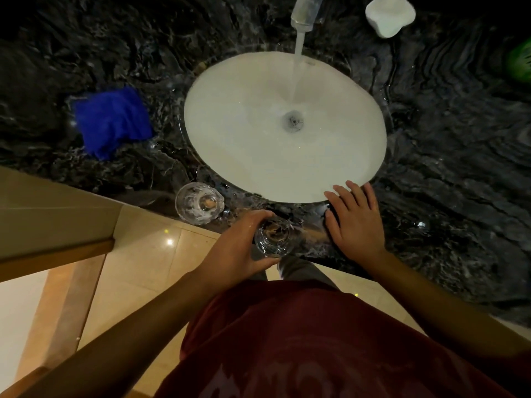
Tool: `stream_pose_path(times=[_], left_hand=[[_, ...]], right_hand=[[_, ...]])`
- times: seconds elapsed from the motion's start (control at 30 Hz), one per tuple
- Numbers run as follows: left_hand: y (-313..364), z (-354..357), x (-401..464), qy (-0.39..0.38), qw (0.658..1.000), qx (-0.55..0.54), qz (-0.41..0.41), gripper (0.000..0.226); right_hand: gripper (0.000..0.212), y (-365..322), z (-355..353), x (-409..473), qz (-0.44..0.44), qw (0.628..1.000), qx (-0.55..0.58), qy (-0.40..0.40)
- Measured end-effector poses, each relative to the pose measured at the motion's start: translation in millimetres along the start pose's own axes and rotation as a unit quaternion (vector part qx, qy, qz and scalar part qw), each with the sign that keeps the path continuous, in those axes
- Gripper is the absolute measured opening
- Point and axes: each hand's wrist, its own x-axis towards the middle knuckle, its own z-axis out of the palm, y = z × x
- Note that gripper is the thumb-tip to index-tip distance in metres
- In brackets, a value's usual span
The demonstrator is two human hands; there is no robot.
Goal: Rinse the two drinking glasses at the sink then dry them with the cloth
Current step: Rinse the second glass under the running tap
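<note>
My left hand (241, 245) grips a clear drinking glass (274, 238) at the near edge of the dark marble counter, just in front of the sink. A second clear glass (199, 203) stands upright on the counter to its left, apart from it. My right hand (355, 219) rests flat with straight fingers on the counter edge, fingertips at the rim of the white oval sink (244, 139). Water runs from the tap (304, 12) into the basin near the drain. The blue cloth (112, 120) lies crumpled on the counter left of the sink.
A white soap-like object (389, 14) sits at the back right beside the tap. Something green (520, 60) shows at the right edge. The dark counter (445, 153) surrounds the sink and looks wet. A beige wall edge (57, 214) and tiled floor lie at the left.
</note>
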Motion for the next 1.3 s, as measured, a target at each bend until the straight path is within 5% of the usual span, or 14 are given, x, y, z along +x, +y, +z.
stream_pose_path(times=[0.13, 0.27, 0.43, 0.73, 1.13, 1.3], left_hand=[[-1.6, -16.7, -9.0, 0.039, 0.997, 0.058, 0.035, 0.08], [-18.1, -40.5, -25.5, 0.171, 0.975, 0.137, 0.027, 0.07], [-54.8, -63.0, -30.4, 0.211, 0.954, 0.215, 0.004, 0.087], [-78.2, -42.9, -11.5, 0.226, 0.969, 0.003, -0.098, 0.099], [-53.1, -91.2, 47.0, 0.227, 0.953, -0.093, -0.176, 0.089], [-42.2, -96.9, 138.4, 0.153, 0.955, -0.196, -0.163, 0.076]], right_hand=[[0.037, -2.7, -0.3, 2.1, 0.004, 1.0, -0.01, -0.011], [0.04, -1.6, -1.3, 2.3, 0.007, 1.0, -0.008, -0.025], [0.041, -1.0, -2.9, 2.1, 0.008, 1.0, -0.005, -0.029], [0.04, 2.8, -0.9, 3.1, 0.009, 1.0, 0.011, -0.018], [0.039, 0.3, -13.9, 22.7, 0.027, 0.998, 0.026, -0.055], [0.029, 6.5, -32.5, 73.0, 0.166, 0.955, 0.221, -0.109]])
